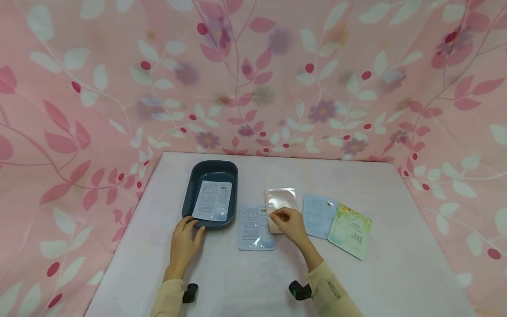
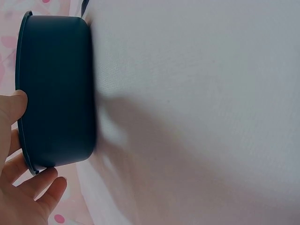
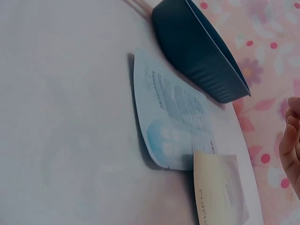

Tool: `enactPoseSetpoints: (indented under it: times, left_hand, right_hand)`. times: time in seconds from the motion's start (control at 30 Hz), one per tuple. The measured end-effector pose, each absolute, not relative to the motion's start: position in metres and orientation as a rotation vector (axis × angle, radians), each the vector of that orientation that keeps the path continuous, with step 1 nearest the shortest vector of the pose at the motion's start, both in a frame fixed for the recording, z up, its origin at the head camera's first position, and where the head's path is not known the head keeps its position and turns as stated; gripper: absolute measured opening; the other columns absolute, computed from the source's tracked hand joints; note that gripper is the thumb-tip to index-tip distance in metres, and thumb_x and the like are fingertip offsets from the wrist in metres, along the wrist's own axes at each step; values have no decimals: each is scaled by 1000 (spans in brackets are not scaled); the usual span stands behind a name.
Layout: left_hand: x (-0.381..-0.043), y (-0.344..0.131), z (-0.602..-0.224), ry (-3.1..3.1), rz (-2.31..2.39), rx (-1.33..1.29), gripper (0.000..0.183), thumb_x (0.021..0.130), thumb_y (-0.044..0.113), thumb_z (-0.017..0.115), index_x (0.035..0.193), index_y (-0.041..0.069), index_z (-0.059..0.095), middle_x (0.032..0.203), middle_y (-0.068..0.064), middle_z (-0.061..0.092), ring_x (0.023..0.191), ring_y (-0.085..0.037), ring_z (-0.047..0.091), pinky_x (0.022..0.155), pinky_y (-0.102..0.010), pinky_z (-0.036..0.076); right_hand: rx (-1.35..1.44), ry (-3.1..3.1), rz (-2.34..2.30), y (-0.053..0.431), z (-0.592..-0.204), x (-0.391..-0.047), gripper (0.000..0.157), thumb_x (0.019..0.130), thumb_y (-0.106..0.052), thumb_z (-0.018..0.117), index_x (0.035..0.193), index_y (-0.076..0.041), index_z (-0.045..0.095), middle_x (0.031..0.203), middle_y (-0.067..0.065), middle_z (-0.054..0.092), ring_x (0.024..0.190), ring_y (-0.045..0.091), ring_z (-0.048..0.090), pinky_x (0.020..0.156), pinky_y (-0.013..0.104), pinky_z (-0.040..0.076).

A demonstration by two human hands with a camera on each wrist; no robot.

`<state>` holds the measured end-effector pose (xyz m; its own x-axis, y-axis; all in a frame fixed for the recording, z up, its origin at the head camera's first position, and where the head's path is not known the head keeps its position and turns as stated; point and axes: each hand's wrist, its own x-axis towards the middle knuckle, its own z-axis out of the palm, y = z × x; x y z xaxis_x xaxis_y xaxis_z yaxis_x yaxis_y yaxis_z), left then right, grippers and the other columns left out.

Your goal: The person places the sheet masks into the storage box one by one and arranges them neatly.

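Note:
My left hand [image 1: 185,246] grips the near left corner of a dark blue tray [image 1: 234,193], thumb and fingers at its rim. In the left wrist view, the thumb lies against the tray's [image 2: 58,89] edge. A pale blue sachet [image 1: 214,200] lies inside. My right hand [image 1: 291,225] is bent over a silver and beige sachet [image 1: 281,198], its fingers loosely curled. In the right wrist view, that hand [image 3: 291,140] appears at the right edge, above the beige sachet [image 3: 218,187], with nothing visible in its fingers.
A pale blue sachet [image 1: 255,233] lies partly under the beige one, right of the tray. Farther right are another pale blue sachet [image 1: 317,215] and a green floral sachet [image 1: 350,231], overlapping. A pink floral cloth [image 1: 253,79] hangs behind the white table [image 1: 396,264].

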<state>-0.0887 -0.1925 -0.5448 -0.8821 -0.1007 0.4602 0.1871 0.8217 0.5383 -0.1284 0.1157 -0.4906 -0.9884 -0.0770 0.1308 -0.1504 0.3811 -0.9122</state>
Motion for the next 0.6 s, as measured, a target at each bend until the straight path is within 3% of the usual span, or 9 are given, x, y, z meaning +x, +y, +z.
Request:
enactPoseSetpoints:
  times: [0.23, 0.5, 0.6]
  left_hand:
    - [-89, -192, -545, -2525, -821, -58, 31, 77, 10, 77, 98, -9, 66, 114, -27, 57, 109, -44, 52, 92, -56, 42]
    - [-89, -193, -544, -2508, -814, -71, 31, 76, 9, 78, 97, -10, 66, 112, -27, 58, 108, -44, 53, 92, -56, 42]
    - [-89, -193, -544, -2505, -813, -76, 31, 76, 9, 78, 98, -10, 66, 112, -28, 58, 108, -44, 53, 91, -55, 42]
  right_hand:
    - [150, -2579, 1688, 125, -497, -117, 7, 81, -4, 71, 79, 2, 69, 73, 8, 66, 61, 9, 55, 54, 17, 46]
    - [28, -2591, 1749, 127, -510, -97, 6, 82, 2, 69, 81, 7, 67, 72, 15, 65, 54, 18, 55, 45, 15, 44]
    - [18, -2592, 1745, 128, -516, -92, 5, 82, 2, 69, 81, 7, 68, 71, 14, 65, 54, 14, 54, 45, 15, 43]
